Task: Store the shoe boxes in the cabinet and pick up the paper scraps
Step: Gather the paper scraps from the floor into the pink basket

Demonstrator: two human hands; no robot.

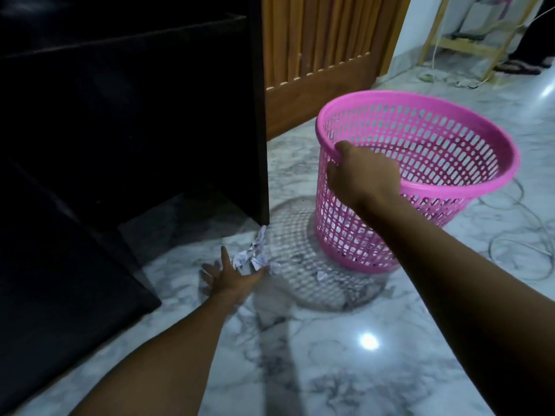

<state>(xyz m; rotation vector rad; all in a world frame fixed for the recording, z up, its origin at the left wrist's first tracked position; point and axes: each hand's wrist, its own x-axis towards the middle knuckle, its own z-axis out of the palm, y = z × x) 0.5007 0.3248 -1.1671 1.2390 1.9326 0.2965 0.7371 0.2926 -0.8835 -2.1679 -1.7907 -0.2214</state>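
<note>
A person's left hand (pixel 232 276) reaches low over the marble floor (pixel 345 370), fingers spread wide, touching a cluster of crumpled paper scraps (pixel 255 255) at the corner of a dark cabinet (pixel 135 115). The right hand (pixel 360 175), arm outstretched, grips the near rim of a pink mesh basket (pixel 420 163), which sits tilted toward the scraps with white paper showing through its wall. One more scrap (pixel 322 276) lies in the basket's latticed shadow. A wooden slatted door (pixel 324 55) stands behind; loose cables (pixel 516 235) trail across the floor at right.
</note>
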